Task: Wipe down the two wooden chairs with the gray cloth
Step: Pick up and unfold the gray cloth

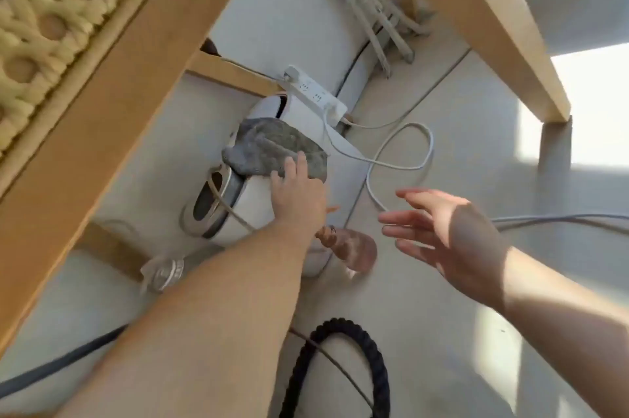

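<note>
Pale tiled floor w/ sun patch at right; white power strip, looped cable.

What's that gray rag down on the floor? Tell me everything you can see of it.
The gray cloth looks soft and fuzzy, mottled gray, and crumpled into folds rather than spread flat. It lies draped over the top of a white rounded appliance on the floor, close to a wooden chair. The left hand has its fingers on the cloth's near edge; whether they grip it is unclear.
</note>
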Motion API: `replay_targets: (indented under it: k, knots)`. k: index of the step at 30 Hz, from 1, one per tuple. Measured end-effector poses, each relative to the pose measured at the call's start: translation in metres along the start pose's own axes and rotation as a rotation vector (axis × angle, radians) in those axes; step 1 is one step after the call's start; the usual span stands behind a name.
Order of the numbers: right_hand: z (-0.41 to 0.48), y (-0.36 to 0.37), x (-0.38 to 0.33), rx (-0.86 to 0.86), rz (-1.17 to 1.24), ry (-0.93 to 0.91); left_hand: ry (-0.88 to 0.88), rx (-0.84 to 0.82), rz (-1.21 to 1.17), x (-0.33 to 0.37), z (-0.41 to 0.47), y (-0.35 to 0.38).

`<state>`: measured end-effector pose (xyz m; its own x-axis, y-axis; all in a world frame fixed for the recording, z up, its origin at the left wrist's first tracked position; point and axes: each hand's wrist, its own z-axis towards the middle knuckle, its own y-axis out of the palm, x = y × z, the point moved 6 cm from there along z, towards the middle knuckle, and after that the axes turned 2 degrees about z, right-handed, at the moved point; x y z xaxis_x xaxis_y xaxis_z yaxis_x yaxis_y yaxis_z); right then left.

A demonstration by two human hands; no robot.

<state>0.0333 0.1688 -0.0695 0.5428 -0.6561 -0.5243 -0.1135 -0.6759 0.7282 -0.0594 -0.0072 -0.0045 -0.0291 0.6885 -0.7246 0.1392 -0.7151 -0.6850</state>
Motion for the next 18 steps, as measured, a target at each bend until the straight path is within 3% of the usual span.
replay_targets:
  k: [3, 6, 10, 12, 13, 14, 16, 18]
  knots:
    - [0.006, -0.005, 0.015, -0.053, 0.137, 0.090, 0.043, -0.098, 0.195, -0.018, 0.020, 0.019]
    - [0.008, -0.014, 0.026, -0.069, 0.251, 0.158, -0.043, -0.077, 0.062, -0.026, 0.029, 0.030]
    - [0.009, -0.012, 0.025, -0.076, 0.429, 0.206, -0.250, 0.420, -0.607, -0.018, 0.012, -0.030]
    - [0.013, -0.004, 0.012, -0.112, 0.474, 0.187, -0.245, 0.633, -0.916, -0.004, -0.003, -0.073]
    - [0.014, 0.000, 0.002, -0.145, 0.484, 0.168, -0.200, 0.664, -1.047, 0.006, -0.009, -0.093]
    - [0.015, 0.006, -0.011, -0.182, 0.483, 0.140, -0.139, 0.612, -1.193, 0.018, -0.013, -0.111]
    - [0.014, 0.012, -0.036, -0.192, 0.443, 0.096, -0.046, 0.309, -1.563, 0.044, -0.015, -0.130]
    - [0.012, 0.008, -0.062, -0.048, 0.278, 0.009, -0.040, -0.023, -1.807, 0.062, -0.018, -0.136]
